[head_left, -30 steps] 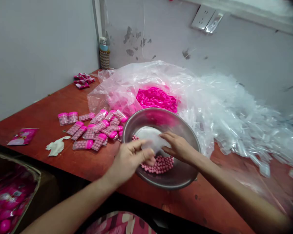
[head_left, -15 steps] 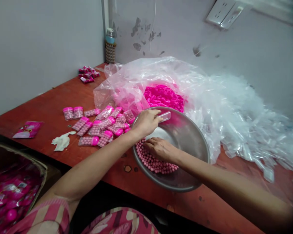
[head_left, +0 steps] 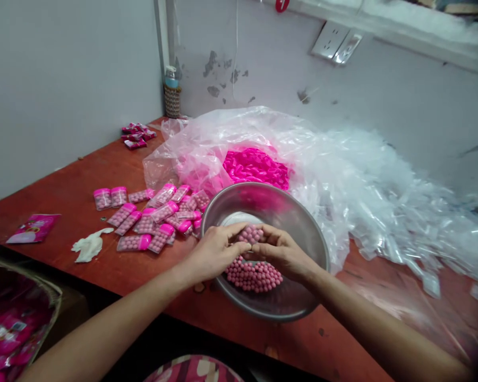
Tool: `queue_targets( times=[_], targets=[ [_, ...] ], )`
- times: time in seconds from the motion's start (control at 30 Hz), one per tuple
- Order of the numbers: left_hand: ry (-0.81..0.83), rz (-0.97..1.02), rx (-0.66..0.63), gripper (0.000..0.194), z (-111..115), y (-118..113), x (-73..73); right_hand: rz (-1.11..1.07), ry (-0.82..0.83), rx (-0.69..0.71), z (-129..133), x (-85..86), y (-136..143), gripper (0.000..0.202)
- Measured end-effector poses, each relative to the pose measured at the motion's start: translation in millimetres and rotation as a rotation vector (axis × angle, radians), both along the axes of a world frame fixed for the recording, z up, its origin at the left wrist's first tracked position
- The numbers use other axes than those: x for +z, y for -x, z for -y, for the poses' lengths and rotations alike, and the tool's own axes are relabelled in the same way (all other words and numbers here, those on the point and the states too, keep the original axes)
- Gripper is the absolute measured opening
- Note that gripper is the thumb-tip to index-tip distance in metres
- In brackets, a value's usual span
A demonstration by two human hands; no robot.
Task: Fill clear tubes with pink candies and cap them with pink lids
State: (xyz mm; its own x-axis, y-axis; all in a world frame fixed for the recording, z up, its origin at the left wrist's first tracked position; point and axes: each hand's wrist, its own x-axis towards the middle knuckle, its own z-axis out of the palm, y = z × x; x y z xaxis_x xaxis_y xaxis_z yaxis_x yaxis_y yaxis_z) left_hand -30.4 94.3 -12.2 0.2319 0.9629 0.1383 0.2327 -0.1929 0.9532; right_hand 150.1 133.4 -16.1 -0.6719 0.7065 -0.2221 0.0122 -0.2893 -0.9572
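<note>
In the surface's (head_left: 75, 193) far left corner, a light-topped bottle (head_left: 171, 78) stands in a woven holder (head_left: 172, 102). Small pink sachets (head_left: 137, 136) lie piled near it. Closer, a flat pink packet (head_left: 34, 229) lies beside a crumpled white scrap (head_left: 91, 245). Sockets (head_left: 336, 42) sit on the stained wall (head_left: 271, 63).

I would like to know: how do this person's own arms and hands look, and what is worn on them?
The left hand and right hand are bare: no glove, ring or wristband shows. Both forearms are uncovered, with no sleeve in view.
</note>
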Motion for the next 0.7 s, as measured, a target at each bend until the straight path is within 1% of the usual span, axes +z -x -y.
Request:
queue_targets(
  times=[0.07, 0.1, 0.17, 0.23, 0.3, 0.33, 0.4, 0.43, 0.5, 0.57, 0.7],
  targets=[
    [0.0, 0.066, -0.03, 0.032, 2, -8, -2.1, 0.013, -0.028, -0.039, 3, 0.9, -5, 0.032],
    [0.038, 0.124, -0.032, 0.03, 2, -11, -2.9, 0.054, -0.074, -0.056, 4, 1.2, -9, 0.03],
    [0.182, 0.26, -0.067, 0.028, -1, -16, -4.6, 0.157, -0.228, -0.095, 3, 3.0, -17, 0.028],
    [0.338, 0.374, -0.119, 0.029, -5, -19, -6.2, 0.228, -0.434, -0.11, 0, 7.7, -27, 0.035],
    [0.42, 0.419, -0.169, 0.03, -8, -21, -7.5, 0.269, -0.653, -0.062, -3, 15.0, -35, 0.043],
    [0.429, 0.418, -0.194, 0.03, -9, -22, -7.8, 0.295, -0.757, -0.02, -4, 19.0, -38, 0.041],
    [0.401, 0.394, -0.231, 0.028, -11, -23, -7.8, 0.365, -0.937, 0.047, -6, 25.6, -42, 0.029],
    [0.37, 0.366, -0.24, 0.027, -11, -24, -7.5, 0.4, -1.002, 0.058, -6, 27.5, -43, 0.023],
    [0.3, 0.279, -0.244, 0.023, -11, -26, -6.4, 0.452, -1.054, 0.058, -6, 28.1, -44, 0.019],
    [0.227, 0.16, -0.249, 0.021, -11, -27, -5.2, 0.492, -1.03, 0.079, -5, 24.9, -45, 0.019],
    [0.108, -0.025, -0.26, 0.019, -10, -28, -4.1, 0.564, -0.946, 0.201, 0, 20.2, -51, 0.008]
  ],
)
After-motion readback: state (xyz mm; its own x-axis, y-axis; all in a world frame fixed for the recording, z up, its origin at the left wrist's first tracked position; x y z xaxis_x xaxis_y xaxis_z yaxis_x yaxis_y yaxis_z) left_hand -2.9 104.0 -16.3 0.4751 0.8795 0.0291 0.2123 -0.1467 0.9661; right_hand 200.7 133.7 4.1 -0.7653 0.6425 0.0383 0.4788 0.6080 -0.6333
